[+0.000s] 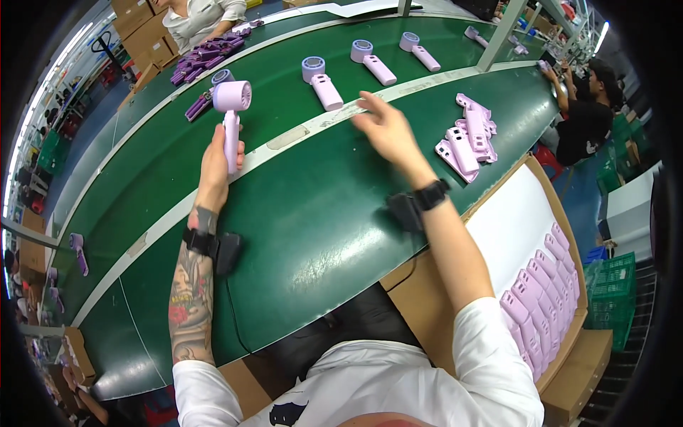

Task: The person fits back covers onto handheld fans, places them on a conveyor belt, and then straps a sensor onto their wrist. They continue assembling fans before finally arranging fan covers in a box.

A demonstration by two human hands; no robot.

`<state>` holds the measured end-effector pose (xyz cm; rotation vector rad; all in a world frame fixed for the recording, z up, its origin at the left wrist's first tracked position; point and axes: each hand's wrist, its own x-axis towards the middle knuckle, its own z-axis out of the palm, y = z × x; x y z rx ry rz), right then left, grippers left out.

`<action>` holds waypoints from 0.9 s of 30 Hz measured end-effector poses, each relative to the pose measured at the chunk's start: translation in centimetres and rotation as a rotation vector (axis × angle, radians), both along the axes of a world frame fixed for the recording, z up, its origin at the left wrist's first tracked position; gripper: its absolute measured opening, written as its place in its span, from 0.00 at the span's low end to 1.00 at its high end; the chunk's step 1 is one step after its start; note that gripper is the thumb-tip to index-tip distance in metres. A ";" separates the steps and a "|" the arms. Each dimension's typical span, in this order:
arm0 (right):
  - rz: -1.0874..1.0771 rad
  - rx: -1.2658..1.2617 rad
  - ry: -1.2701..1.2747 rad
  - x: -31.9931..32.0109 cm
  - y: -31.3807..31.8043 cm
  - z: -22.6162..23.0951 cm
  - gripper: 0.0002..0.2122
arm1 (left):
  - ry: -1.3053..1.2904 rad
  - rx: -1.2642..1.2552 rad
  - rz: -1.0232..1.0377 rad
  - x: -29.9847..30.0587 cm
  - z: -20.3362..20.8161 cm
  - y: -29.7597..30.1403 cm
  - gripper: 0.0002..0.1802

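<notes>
My left hand (215,165) is closed round the handle of a lilac handheld fan (231,107), held upright with its round head on top, over the white strip of the green bench. My right hand (386,132) hangs in the air with its fingers apart and nothing in them. Just beyond it lies another handheld fan (326,92), its round head bluish-purple. Two more like it, a middle fan (379,70) and a farther fan (425,58), rest along the green belt (284,107). Right of my right hand is a small pile of lilac handle shells (466,139).
At my right stands an open carton (475,212) with rows of lilac handle parts (541,292). A heap of dark purple parts (208,58) lies across the belt before a seated person (199,21). A metal post (504,35) rises at the bench; another person (587,107) works at right.
</notes>
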<state>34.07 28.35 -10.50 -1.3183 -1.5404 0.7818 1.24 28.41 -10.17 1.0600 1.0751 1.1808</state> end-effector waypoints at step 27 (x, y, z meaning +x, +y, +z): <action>0.316 -0.009 -0.038 -16.7 -7.0 2.5 0.21 | -0.403 0.127 0.012 -1.9 -2.6 -5.9 0.20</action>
